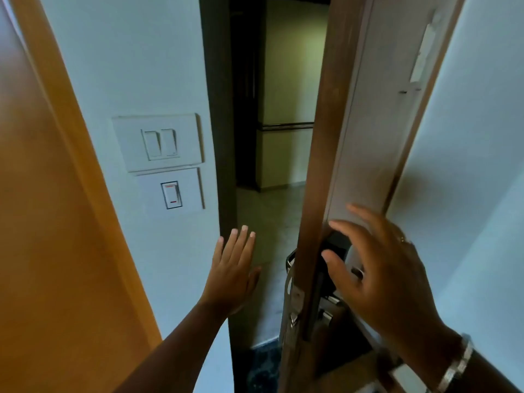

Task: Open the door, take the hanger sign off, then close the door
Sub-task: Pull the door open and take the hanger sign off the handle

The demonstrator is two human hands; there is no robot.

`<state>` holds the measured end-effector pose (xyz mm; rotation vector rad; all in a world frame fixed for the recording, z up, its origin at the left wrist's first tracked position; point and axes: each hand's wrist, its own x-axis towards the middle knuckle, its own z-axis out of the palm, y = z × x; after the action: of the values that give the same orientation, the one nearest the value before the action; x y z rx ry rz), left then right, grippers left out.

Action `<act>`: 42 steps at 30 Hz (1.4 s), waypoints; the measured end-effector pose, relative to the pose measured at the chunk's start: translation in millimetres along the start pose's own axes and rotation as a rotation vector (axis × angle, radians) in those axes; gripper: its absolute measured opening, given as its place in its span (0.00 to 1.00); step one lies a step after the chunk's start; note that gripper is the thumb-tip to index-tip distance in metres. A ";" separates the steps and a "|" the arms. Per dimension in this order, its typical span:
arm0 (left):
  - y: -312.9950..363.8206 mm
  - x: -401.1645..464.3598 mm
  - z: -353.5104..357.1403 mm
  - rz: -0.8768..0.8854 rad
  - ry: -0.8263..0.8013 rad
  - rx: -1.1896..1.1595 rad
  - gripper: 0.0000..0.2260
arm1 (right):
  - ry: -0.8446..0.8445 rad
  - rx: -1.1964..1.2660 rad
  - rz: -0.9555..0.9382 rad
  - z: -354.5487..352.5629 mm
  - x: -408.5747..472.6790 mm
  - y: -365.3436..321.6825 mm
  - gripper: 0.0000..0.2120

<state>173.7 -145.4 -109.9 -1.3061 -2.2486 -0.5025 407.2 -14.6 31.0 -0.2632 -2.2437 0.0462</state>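
The door stands partly open, its brown edge toward me and its pale inner face to the right. My right hand hovers with fingers spread over the dark lock body and metal inner handle, holding nothing. My left hand is flat and open, fingers together, in front of the dark door frame at the gap. A bit of the outer handle shows past the door edge. No hanger sign is visible; the door's outer face is hidden.
White wall on the left carries a double switch plate and a single switch. An orange-brown panel fills the far left. Through the gap lies a dim corridor. A white wall stands behind the door.
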 end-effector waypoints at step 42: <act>255.0 38.6 89.0 0.664 -0.393 -0.595 0.46 | 0.479 -0.919 0.154 -121.8 -3.2 116.1 0.37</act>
<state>361.0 50.3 -142.3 -2.5095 -1.8065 -0.7302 523.2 91.3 91.6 -0.8339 -1.6261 -0.8861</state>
